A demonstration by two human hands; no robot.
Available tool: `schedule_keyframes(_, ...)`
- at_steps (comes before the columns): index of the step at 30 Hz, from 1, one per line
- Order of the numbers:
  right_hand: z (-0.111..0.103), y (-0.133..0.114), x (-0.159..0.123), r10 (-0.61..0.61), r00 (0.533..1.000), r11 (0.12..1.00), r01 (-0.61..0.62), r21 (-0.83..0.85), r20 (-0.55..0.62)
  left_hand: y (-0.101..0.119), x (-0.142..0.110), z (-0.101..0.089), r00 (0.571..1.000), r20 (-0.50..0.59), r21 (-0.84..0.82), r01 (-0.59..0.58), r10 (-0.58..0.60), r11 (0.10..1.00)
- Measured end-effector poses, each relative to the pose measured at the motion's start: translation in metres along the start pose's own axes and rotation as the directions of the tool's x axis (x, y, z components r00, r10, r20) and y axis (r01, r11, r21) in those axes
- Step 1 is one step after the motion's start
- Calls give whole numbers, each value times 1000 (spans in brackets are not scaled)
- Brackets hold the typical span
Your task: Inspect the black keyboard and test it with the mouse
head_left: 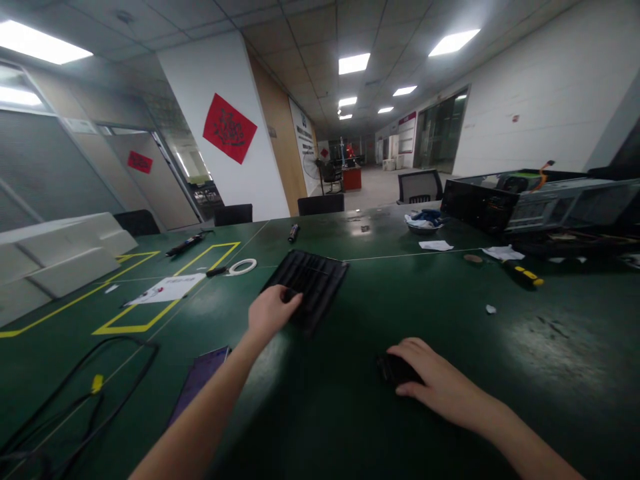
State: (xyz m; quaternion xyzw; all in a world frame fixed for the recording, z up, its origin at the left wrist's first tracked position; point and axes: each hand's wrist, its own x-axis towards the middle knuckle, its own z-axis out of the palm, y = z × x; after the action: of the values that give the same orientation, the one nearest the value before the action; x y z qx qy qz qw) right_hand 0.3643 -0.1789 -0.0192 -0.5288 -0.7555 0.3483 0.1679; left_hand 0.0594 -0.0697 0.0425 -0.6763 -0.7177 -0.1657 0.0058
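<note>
A black ribbed panel (313, 279) lies flat on the dark green table (410, 300) ahead of me. My left hand (271, 311) rests on its near left corner, fingers curled onto the panel's edge. My right hand (434, 380) lies low on the table at the lower right, fingers closed over a small black object (393, 369) that it mostly covers.
An open computer case (530, 200) stands at the far right, with a yellow-handled screwdriver (523, 273) and paper scraps near it. A white tape ring (243, 267), a printed sheet (167, 289) inside yellow floor-style markings, black cables (75, 400) and a purple sheet (200, 380) lie left. Chairs line the far edge.
</note>
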Motion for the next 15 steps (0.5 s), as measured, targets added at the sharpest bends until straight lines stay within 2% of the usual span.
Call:
schedule_keyframes(3,-1,-2,-1,-4,1000,1000,3,12,14,-46,34,-4,976,39,184,203,-214,962)
schedule_keyframes(6,-1,-5,-2,4,1000,1000,-4,3,18,-80,48,7,951,66,265,274,-301,924)
schedule_keyframes(8,0,-8,-2,-3,1000,1000,3,-12,17,-92,52,16,942,86,267,292,-324,918)
schedule_keyframes(11,0,-8,-2,-33,999,999,33,-31,12,-99,56,23,932,90,229,324,-352,918)
schedule_keyframes(13,-4,-3,-1,-25,1000,999,24,-27,-3,-103,59,19,928,73,177,349,-366,920)
schedule_keyframes(15,-13,9,-1,13,997,999,-16,-41,-78,-112,61,10,924,50,130,370,-378,920)
